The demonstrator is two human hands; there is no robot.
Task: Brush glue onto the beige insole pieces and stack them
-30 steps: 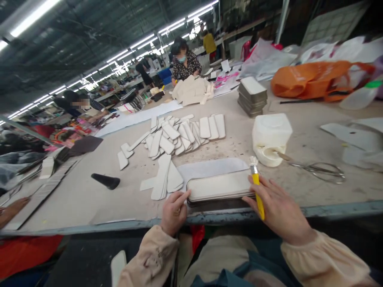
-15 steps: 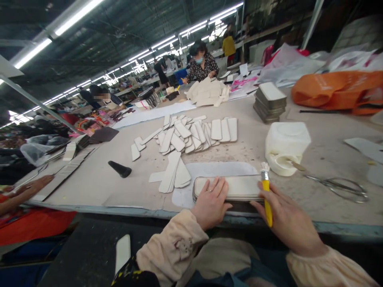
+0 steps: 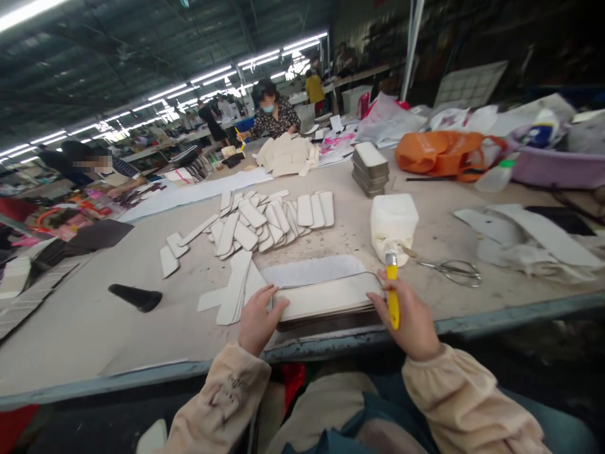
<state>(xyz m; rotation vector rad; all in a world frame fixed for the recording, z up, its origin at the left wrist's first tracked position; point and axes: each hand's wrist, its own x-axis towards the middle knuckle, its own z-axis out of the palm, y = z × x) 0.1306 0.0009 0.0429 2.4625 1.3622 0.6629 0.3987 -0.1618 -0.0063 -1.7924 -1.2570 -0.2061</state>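
A stack of long white panels with rounded corners [image 3: 326, 297] lies near the table's front edge, partly over a pale sheet [image 3: 316, 270]. My left hand [image 3: 258, 320] grips its left end, thumb on top and fingers along the end. At the other end my right hand [image 3: 410, 318] touches the stack with its fingertips. That same hand holds a paintbrush [image 3: 392, 296], its yellow handle pointing down and its bristles up. Behind the brush stands a white plastic jug [image 3: 394, 217] with a cut opening that looks smeared with glue. A fan of white pieces [image 3: 235, 293] lies left of the stack.
Many smaller white pieces [image 3: 250, 217] are heaped mid-table. Scissors [image 3: 456, 272] lie to the right, a black tapered object [image 3: 135, 297] to the left. Farther back are a stack of blocks [image 3: 370, 170], an orange bag [image 3: 430, 154] and a purple basin [image 3: 558, 162]. A co-worker [image 3: 276, 116] sits across.
My left hand has moved from lying flat on top of the stack to its left end. The right hand keeps the paintbrush at the right end. The view has swung to the right.
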